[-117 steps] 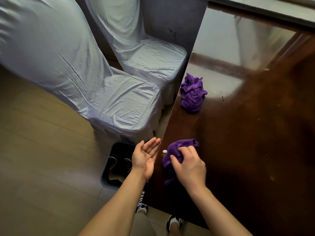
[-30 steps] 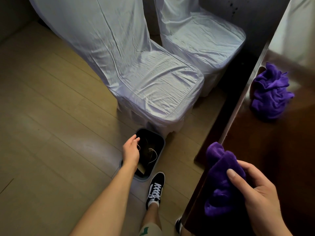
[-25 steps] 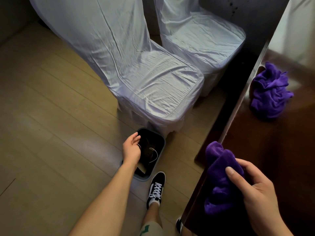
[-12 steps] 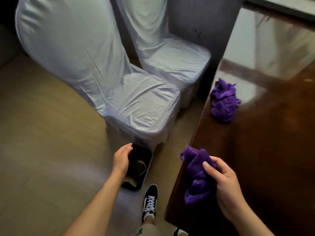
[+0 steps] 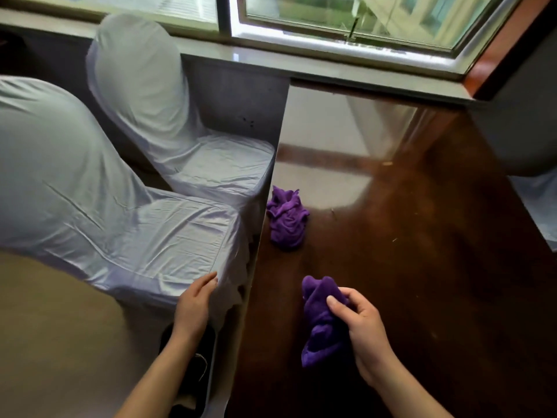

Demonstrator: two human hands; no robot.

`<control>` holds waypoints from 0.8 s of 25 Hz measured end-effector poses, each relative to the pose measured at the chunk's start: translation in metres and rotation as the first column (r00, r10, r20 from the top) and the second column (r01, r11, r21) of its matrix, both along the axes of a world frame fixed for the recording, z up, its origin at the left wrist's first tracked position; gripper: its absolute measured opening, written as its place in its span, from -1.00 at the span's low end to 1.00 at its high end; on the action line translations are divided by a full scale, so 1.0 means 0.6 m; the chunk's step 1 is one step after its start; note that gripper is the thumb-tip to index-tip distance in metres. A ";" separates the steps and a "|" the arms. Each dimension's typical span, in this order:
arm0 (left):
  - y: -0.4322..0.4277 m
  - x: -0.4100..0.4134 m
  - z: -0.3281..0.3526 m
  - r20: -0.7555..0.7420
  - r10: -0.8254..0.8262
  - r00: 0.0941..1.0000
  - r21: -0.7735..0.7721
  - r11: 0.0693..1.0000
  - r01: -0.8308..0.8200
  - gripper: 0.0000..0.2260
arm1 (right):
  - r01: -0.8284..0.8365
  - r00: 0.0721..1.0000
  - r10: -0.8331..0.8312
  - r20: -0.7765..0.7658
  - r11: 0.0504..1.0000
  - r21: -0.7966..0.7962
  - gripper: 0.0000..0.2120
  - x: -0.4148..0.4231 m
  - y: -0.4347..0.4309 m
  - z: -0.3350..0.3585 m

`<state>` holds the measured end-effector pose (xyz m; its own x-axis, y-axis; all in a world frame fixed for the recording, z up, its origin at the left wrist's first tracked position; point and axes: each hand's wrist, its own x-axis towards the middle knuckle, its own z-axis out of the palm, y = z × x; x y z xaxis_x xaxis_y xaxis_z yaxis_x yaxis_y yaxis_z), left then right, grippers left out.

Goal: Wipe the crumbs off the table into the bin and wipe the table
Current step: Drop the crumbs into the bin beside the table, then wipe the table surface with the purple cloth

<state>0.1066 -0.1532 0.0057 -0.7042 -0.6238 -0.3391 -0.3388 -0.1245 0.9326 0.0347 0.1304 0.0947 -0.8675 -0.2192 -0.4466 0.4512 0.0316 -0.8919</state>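
Note:
My right hand (image 5: 363, 336) grips a bunched purple cloth (image 5: 319, 321) just above the dark glossy wooden table (image 5: 422, 282), near its left edge. A second purple cloth (image 5: 286, 218) lies crumpled on the table farther away, close to the same edge. A few small crumbs (image 5: 387, 163) are scattered on the far part of the tabletop. My left hand (image 5: 196, 306) hangs empty with fingers loosely apart beside the table, above the black bin (image 5: 196, 372) on the floor. My forearm hides much of the bin.
Two chairs in white covers stand left of the table, the near chair (image 5: 135, 236) and the far chair (image 5: 187, 140). A window and grey sill (image 5: 331, 64) run along the far end. Another white-covered chair (image 5: 536, 203) shows at the right edge.
The view has swung up from the floor to the table and window. My left hand has risen from the bin's rim. My right hand has carried the cloth further onto the table.

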 end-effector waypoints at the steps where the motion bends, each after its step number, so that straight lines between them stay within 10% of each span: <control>1: 0.016 -0.019 0.012 -0.009 -0.042 0.999 -0.045 0.998 0.042 -0.81 | 0.009 1.000 -0.009 -0.018 1.000 0.011 -0.92 -0.008 0.003 0.002; 7: 0.117 -0.091 0.064 0.028 -0.295 0.955 -0.399 0.873 0.281 -0.73 | 0.062 0.989 -0.039 -0.140 0.984 0.164 -0.89 -0.051 0.015 -0.008; 12: 0.162 -0.132 0.050 0.313 -0.349 0.883 -0.760 0.466 0.453 -0.54 | 0.049 0.949 0.115 -0.292 0.864 0.501 -0.83 -0.121 0.021 -0.009; 20: 0.187 -0.168 -0.013 0.596 -0.242 0.766 -0.721 0.259 0.643 -0.39 | 0.145 0.865 0.319 -0.387 0.580 0.802 -0.61 -0.305 -0.058 -0.012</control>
